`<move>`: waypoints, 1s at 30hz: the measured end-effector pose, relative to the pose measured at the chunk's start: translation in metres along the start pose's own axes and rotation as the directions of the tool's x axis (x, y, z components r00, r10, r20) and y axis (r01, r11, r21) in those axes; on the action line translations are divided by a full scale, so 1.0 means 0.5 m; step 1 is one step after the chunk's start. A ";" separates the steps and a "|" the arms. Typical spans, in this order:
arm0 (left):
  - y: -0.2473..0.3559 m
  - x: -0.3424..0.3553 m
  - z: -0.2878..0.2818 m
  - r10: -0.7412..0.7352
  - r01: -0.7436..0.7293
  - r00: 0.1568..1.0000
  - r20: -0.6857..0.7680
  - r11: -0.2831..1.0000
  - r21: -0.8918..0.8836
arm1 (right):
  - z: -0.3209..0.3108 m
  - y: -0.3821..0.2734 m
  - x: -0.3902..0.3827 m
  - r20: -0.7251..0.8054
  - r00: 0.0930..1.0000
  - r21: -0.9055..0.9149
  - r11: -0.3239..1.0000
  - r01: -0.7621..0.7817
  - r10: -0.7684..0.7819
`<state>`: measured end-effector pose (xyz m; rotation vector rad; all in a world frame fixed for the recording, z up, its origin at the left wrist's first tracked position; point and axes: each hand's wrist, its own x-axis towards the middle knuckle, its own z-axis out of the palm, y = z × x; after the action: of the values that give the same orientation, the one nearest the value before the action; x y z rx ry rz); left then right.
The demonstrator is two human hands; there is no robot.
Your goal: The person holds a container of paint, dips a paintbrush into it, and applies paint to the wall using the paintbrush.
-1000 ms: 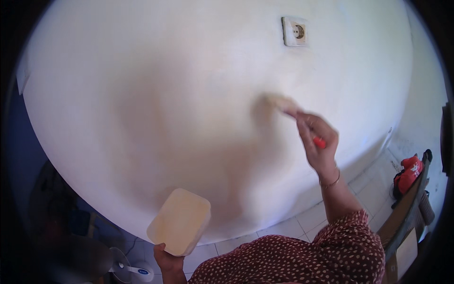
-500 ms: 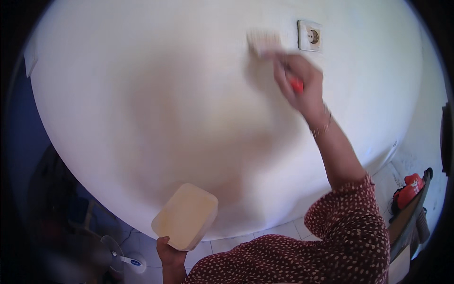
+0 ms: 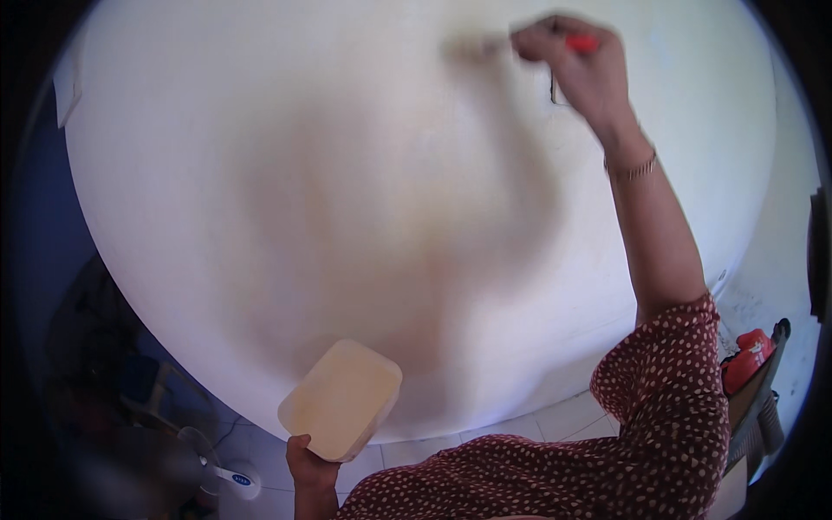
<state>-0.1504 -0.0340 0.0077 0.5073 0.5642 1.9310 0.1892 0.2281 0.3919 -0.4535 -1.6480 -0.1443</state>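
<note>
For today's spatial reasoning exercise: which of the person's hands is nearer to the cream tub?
Left. The left hand grips the cream tub from below; the right hand is raised far above it, holding a brush against the wall.

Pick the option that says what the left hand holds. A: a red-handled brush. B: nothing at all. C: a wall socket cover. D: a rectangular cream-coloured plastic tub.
D: the left hand grips a cream-coloured rectangular tub from below, near the white wall.

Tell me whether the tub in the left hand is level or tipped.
Tipped. The cream tub, gripped from below by the left hand, shows its broad face to the camera; whether anything is inside cannot be told.
</note>
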 end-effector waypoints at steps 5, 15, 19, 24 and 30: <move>-0.002 0.000 0.004 -0.023 0.022 1.000 -0.016 0.999 -0.047 | 0.048 -0.016 0.112 -0.231 0.965 0.195 0.966 0.169 -0.122; 0.026 -0.023 0.051 -0.035 0.037 0.999 -0.019 0.994 0.101 | 0.106 0.032 -0.405 0.630 0.763 -0.047 0.987 -0.152 0.147; 0.043 -0.030 0.080 -0.054 0.059 0.997 -0.055 0.993 0.107 | 0.098 0.084 -0.305 0.523 0.830 -0.037 0.978 -0.205 0.194; 0.052 -0.036 0.109 -0.041 0.050 0.995 -0.089 0.994 0.097 | 0.084 0.077 -0.018 0.160 0.984 0.079 0.993 -0.085 0.072; 0.066 -0.042 0.136 -0.058 0.069 0.993 -0.099 0.991 0.114 | 0.077 0.056 0.139 -0.250 0.968 0.120 0.993 0.004 0.026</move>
<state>-0.1263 -0.0547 0.0795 0.4674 0.7506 1.8760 0.1598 0.2817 0.4497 -0.3380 -1.3966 -0.0899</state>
